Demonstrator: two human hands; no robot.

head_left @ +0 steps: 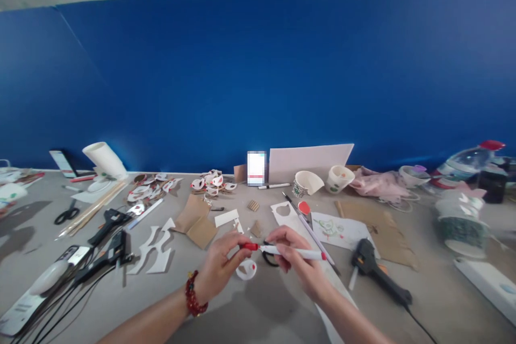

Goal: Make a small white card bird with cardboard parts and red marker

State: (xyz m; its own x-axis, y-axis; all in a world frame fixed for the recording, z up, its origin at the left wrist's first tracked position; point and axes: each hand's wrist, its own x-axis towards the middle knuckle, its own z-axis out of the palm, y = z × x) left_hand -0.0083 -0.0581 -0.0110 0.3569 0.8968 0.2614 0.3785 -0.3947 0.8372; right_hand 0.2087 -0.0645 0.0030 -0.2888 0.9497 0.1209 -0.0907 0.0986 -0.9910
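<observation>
The propped phone [256,168] shows a screen blurred past reading. Far left of it, the frame cuts off a white object [12,192]; far right, a white bar [486,287]. Nearer, the right hand [300,269] and marker [310,253] partly cover a black loop [269,262].

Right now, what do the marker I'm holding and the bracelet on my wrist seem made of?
Marker: probably smooth plastic, from its even white surface. Bracelet: rounded red beads, apparently slightly shiny; glass, stone or plastic, I can't tell.

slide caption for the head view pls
Left hand holding a red cap, right hand a white marker, over a cluttered table.
</observation>
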